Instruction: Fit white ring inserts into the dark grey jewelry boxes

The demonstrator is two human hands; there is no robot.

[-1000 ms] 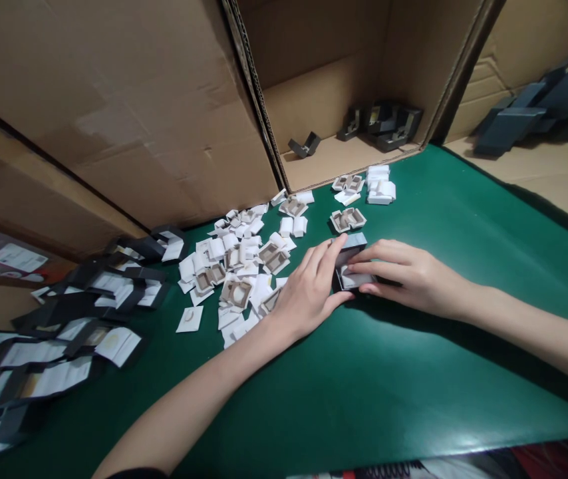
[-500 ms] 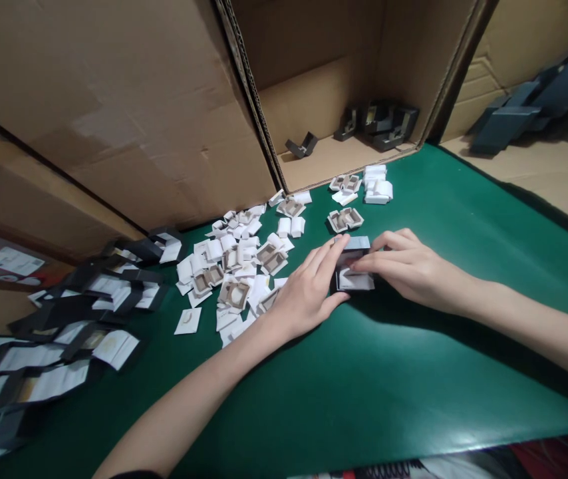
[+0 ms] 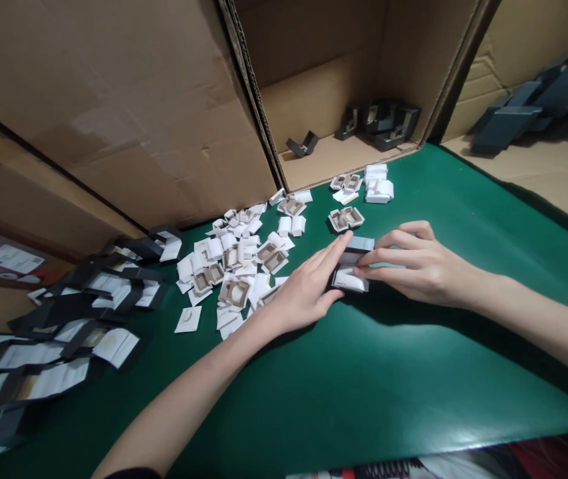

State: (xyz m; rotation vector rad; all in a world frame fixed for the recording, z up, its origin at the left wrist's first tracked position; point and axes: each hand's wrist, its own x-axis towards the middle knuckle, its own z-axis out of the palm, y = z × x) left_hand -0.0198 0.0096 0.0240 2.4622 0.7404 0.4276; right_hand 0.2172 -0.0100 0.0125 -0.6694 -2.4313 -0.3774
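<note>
A small dark hinged box [image 3: 362,244] stands on the table between my hands, its lid raised. My left hand [image 3: 304,291] is closed around its left side, thumb at the front and fingers along the lid. From the right, my right hand [image 3: 420,264] reaches into the opening with bent fingers on a white insert [image 3: 350,280] in the lower part. The fingertips are partly hidden inside the box. Left of my left hand lies a heap of white and grey folded card inserts [image 3: 237,293]. One open grey insert [image 3: 346,218] sits just behind the box.
Dark boxes with white inserts [image 3: 114,286] line the left of the green table [image 3: 378,392]. An open carton [image 3: 314,86] at the back holds several open dark boxes [image 3: 388,123]. More dark boxes [image 3: 508,123] lie in a carton at right.
The small box has turned slightly, and its white insert now sits tilted. My right hand has shifted a little to the right, its fingers more spread. My left hand keeps its hold.
</note>
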